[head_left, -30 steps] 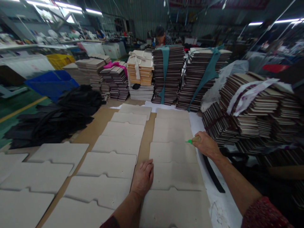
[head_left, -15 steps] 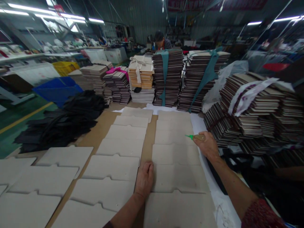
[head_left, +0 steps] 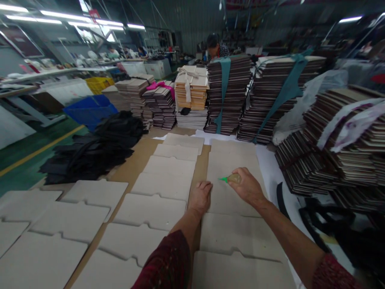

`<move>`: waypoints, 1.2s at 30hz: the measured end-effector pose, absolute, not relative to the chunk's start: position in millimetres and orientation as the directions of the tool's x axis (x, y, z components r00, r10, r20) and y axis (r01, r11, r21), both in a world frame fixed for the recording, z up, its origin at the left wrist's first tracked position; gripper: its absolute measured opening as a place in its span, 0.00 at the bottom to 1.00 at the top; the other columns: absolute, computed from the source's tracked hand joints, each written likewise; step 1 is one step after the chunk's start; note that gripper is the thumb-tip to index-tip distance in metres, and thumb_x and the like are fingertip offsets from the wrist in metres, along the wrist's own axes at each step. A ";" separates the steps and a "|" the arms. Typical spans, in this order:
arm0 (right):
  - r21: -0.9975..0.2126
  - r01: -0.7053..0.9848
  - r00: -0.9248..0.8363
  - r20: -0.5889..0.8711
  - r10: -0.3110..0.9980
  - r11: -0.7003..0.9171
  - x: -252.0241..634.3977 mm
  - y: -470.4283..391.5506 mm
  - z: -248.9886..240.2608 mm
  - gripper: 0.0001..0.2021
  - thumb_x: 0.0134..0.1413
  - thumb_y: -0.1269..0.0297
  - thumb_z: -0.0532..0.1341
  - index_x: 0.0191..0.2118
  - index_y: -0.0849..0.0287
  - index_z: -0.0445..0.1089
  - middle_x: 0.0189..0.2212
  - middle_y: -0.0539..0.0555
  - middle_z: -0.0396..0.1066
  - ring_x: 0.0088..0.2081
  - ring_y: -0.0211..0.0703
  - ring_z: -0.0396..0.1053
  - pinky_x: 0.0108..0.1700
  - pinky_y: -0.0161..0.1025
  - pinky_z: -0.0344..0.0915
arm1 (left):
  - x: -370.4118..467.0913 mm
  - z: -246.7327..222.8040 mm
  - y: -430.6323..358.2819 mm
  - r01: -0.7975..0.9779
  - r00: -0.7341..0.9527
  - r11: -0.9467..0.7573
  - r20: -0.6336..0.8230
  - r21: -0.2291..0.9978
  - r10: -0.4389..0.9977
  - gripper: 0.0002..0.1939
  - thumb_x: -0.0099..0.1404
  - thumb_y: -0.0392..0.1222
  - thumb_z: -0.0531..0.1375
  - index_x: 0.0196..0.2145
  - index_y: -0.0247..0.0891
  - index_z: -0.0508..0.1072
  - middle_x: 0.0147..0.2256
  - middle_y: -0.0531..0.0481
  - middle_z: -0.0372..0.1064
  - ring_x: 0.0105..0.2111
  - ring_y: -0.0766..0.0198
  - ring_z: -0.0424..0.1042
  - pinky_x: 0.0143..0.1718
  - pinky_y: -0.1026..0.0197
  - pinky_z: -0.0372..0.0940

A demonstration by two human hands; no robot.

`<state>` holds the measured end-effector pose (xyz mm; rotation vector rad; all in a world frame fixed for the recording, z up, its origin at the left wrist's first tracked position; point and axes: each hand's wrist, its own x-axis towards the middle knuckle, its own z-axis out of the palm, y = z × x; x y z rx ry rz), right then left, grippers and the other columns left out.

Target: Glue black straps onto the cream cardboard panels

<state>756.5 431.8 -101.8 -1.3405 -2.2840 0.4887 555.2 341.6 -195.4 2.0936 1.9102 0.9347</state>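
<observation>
My right hand (head_left: 248, 186) is closed around a small squeeze glue bottle (head_left: 234, 178) with a green nozzle. The nozzle points left, over a flat grey cardboard panel (head_left: 231, 198) in the right-hand row. Whether its tip touches the panel cannot be made out. At that panel's left edge is my left hand (head_left: 201, 197), its fingers curled against the board and the fingertips partly hidden. Beside it to the left runs another row of overlapping cardboard panels (head_left: 164, 182) with small tabs on their edges.
More panels (head_left: 99, 192) lie at the left. Black fabric pieces (head_left: 93, 148) are heaped behind them, near a blue bin (head_left: 90, 110). Tall tied stacks of boards (head_left: 227, 96) line the back, and further stacks (head_left: 345, 136) stand at the right. Another person (head_left: 222, 50) is beyond them.
My right hand has brought the glue bottle leftward over the panel, closer to my left hand. My left hand has moved farther up along the right row's edge. The view has turned slightly left.
</observation>
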 end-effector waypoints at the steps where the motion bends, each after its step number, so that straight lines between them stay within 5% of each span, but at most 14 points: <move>1: -0.497 0.727 -0.444 0.188 0.876 0.474 751.3 431.7 -102.0 0.11 0.51 0.62 0.62 0.42 0.54 0.67 0.42 0.52 0.67 0.41 0.44 0.68 0.43 0.40 0.63 | 555.8 -196.7 341.0 0.844 -0.015 -0.168 0.335 0.509 0.942 0.22 0.62 0.26 0.52 0.51 0.37 0.74 0.50 0.42 0.72 0.50 0.55 0.66 0.55 0.49 0.66; 15: -0.332 0.800 -0.489 0.122 0.864 0.500 734.0 431.9 -79.6 0.08 0.53 0.66 0.61 0.40 0.55 0.66 0.41 0.54 0.67 0.43 0.45 0.66 0.36 0.38 0.55 | 559.3 -194.1 338.8 0.844 -0.059 -0.121 0.313 0.522 0.948 0.19 0.66 0.29 0.53 0.51 0.39 0.75 0.50 0.44 0.73 0.50 0.56 0.65 0.56 0.51 0.66; 27: -0.462 0.746 -0.459 0.166 0.873 0.480 731.2 428.4 -96.1 0.07 0.50 0.65 0.63 0.37 0.53 0.67 0.40 0.51 0.68 0.41 0.44 0.66 0.40 0.38 0.59 | 560.0 -196.7 339.7 0.853 -0.058 -0.112 0.306 0.509 0.950 0.18 0.68 0.30 0.52 0.51 0.38 0.75 0.50 0.44 0.72 0.51 0.56 0.65 0.57 0.51 0.65; 36: -0.531 0.788 -0.211 0.242 0.947 0.312 733.6 475.8 -102.4 0.15 0.53 0.56 0.61 0.46 0.56 0.65 0.45 0.56 0.66 0.44 0.47 0.67 0.45 0.42 0.64 | 559.1 -190.6 337.4 0.877 -0.054 -0.084 0.269 0.473 0.961 0.23 0.66 0.29 0.52 0.56 0.36 0.71 0.57 0.42 0.69 0.52 0.55 0.66 0.58 0.49 0.63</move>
